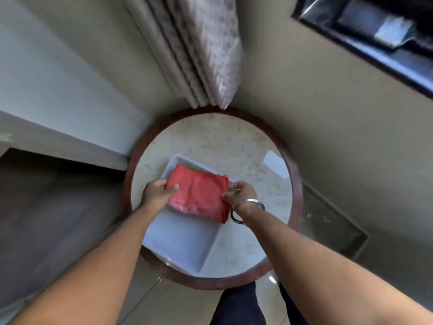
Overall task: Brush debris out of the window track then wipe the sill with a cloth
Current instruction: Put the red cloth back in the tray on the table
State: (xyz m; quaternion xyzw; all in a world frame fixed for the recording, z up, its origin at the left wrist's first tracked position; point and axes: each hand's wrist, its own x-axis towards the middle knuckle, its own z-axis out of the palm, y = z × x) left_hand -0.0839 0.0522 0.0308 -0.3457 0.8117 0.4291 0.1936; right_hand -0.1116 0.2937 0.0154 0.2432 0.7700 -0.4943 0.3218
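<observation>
The left hand [157,193] gripped the left edge of the folded red cloth [199,195], thumb on top and fingers curled beneath. The right hand [241,194] pinched the cloth's right edge between thumb and fingertips. A metal bangle [248,210] circled the right wrist. The cloth was held between both hands, roughly flat, over the far part of a shallow white rectangular tray [185,242]; whether its underside touched the tray could not be determined. The tray rested on a round table [234,146] with a pale marbled top and a dark wooden rim. Past the table's far edge, a pleated curtain [199,55] hung down into the corner of the beige walls. A dark-framed window [375,38] was located at the upper right, well apart from the cloth. The picture was motion-blurred throughout.
</observation>
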